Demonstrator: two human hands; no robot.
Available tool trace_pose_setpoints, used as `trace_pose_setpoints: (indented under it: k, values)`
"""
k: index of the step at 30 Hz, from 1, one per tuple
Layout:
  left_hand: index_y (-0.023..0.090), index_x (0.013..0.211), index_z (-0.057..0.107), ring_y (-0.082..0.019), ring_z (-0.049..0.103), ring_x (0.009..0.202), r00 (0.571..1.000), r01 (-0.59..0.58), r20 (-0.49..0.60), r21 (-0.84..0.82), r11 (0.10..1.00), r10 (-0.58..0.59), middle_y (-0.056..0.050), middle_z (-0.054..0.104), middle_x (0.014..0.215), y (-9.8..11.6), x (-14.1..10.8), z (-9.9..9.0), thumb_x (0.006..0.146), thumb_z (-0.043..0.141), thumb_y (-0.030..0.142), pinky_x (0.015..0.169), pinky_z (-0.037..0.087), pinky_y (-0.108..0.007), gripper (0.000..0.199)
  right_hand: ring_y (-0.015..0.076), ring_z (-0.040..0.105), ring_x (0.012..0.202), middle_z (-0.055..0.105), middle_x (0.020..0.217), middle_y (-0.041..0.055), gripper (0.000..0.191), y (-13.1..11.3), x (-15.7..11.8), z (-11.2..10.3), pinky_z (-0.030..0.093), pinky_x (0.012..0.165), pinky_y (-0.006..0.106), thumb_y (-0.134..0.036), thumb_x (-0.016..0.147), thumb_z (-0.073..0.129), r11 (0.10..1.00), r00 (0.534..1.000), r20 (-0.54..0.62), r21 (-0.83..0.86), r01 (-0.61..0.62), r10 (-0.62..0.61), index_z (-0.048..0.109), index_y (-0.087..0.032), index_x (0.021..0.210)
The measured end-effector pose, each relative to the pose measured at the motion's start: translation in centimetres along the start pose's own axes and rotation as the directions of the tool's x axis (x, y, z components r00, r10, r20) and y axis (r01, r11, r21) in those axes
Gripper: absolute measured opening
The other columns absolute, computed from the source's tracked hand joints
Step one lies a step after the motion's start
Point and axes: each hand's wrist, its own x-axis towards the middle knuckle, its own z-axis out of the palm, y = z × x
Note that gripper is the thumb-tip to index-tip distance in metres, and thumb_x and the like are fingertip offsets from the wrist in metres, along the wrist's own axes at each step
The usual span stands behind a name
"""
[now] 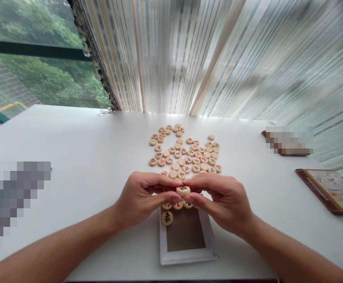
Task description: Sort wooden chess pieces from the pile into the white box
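A round wooden Chinese chess piece (183, 191) with a black character is pinched between the fingertips of my left hand (146, 192) and my right hand (221, 196). Both hands hold it above a shallow white box (163, 251) with a brown bottom. Just under the fingers lies a row of pieces in the box's far end, partly covered by my hands. One black-marked piece (167, 217) sits at the box's left side, nearer to me. Beyond the hands, many loose pieces (188, 160) are spread over the table, some marked red or black, some blank side up.
The white table (85, 157) reaches to a striped string curtain (165, 59) and a window at the left. A brown-edged flat case (330, 188) lies at the right, with a blurred-out item (289, 143) behind it. Another pixelated object (15, 204) is at the left.
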Motion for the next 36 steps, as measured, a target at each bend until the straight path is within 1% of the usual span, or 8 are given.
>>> trace_pose_setpoints:
  k: [4,8,11,15,22,29,33,36]
  values:
    - [0.013,0.092,0.086,-0.015,0.082,0.071,0.999,-0.051,0.003,0.095,0.994,0.051,-0.005,0.085,0.081,0.2,0.1,-0.1,0.078,0.088,0.002,0.068,0.065,-0.012,0.018,0.0124,0.075,0.068,0.084,0.085,0.0023,0.014,-0.2,0.2,0.1,0.055,0.063,0.019,-0.015,0.093,0.078,1.0,1.0,0.005,0.001,0.007,-0.007,0.086,-0.024,0.1]
    - [0.013,0.094,0.085,-0.015,0.082,0.074,0.999,-0.048,0.014,0.096,0.994,0.047,-0.006,0.085,0.085,0.0,0.1,-0.1,0.081,0.086,0.005,0.071,0.065,-0.013,0.015,0.0116,0.073,0.067,0.083,0.083,0.0016,0.012,-0.4,0.2,0.1,0.054,0.062,0.019,-0.015,0.094,0.076,1.0,0.999,0.028,0.009,-0.022,0.022,0.085,-0.023,0.098]
    - [0.014,0.108,0.083,-0.015,0.082,0.078,0.999,-0.039,0.021,0.072,0.997,0.038,-0.007,0.086,0.091,-0.4,-0.2,-0.2,0.082,0.086,0.007,0.075,0.067,-0.016,0.027,0.0114,0.069,0.063,0.08,0.076,0.0017,0.008,-0.4,0.1,0.1,0.052,0.058,0.019,-0.02,0.095,0.076,0.997,0.996,0.043,0.026,-0.074,0.073,0.083,-0.019,0.093]
    - [0.014,0.124,0.078,-0.017,0.082,0.079,0.997,-0.055,0.066,0.086,0.995,0.049,-0.008,0.085,0.091,-0.8,-0.5,-0.2,0.083,0.086,0.007,0.077,0.069,-0.022,0.042,0.0119,0.063,0.059,0.074,0.068,0.0019,0.02,-0.4,-0.1,0.1,0.049,0.055,0.021,-0.028,0.099,0.073,0.979,0.979,0.1,0.08,-0.188,0.18,0.079,-0.016,0.084]
    - [0.011,0.113,0.081,-0.017,0.081,0.074,0.994,-0.096,0.062,0.158,0.983,0.087,-0.01,0.084,0.089,-0.6,-0.6,0.0,0.081,0.087,0.009,0.071,0.069,-0.022,0.032,0.0106,0.051,0.055,0.065,0.063,0.0,0.028,-0.9,-0.1,0.2,0.04,0.049,0.021,-0.039,0.092,0.082,0.94,0.942,0.184,0.144,-0.308,0.28,0.072,-0.016,0.078]
    - [0.011,0.107,0.083,-0.015,0.078,0.067,0.966,-0.256,0.136,0.341,0.905,0.222,-0.009,0.084,0.085,-0.2,-0.7,0.2,0.085,0.084,0.011,0.066,0.066,-0.019,0.022,0.0072,0.04,0.049,0.049,0.057,-0.0058,0.038,-1.2,-0.1,0.4,0.03,0.044,0.019,-0.037,0.085,0.086,0.912,0.912,0.228,0.154,-0.38,0.341,0.059,-0.017,0.069]
    - [0.013,0.104,0.083,-0.016,0.078,0.068,0.941,-0.337,0.196,0.437,0.834,0.277,-0.009,0.084,0.084,0.0,-0.7,0.3,0.086,0.082,0.012,0.066,0.065,-0.02,0.018,0.0069,0.035,0.05,0.044,0.055,-0.0069,0.041,-1.2,-0.1,0.4,0.026,0.045,0.02,-0.039,0.086,0.084,0.919,0.907,0.25,0.114,-0.376,0.34,0.056,-0.018,0.066]
    - [0.012,0.103,0.083,-0.015,0.077,0.066,0.942,-0.333,0.188,0.408,0.85,0.278,-0.008,0.083,0.081,0.2,-0.6,0.5,0.084,0.084,0.01,0.065,0.064,-0.019,0.019,0.0081,0.036,0.053,0.043,0.056,-0.0059,0.042,-1.2,-0.1,0.3,0.027,0.047,0.022,-0.041,0.094,0.075,0.916,0.897,0.278,0.11,-0.386,0.344,0.055,-0.018,0.066]
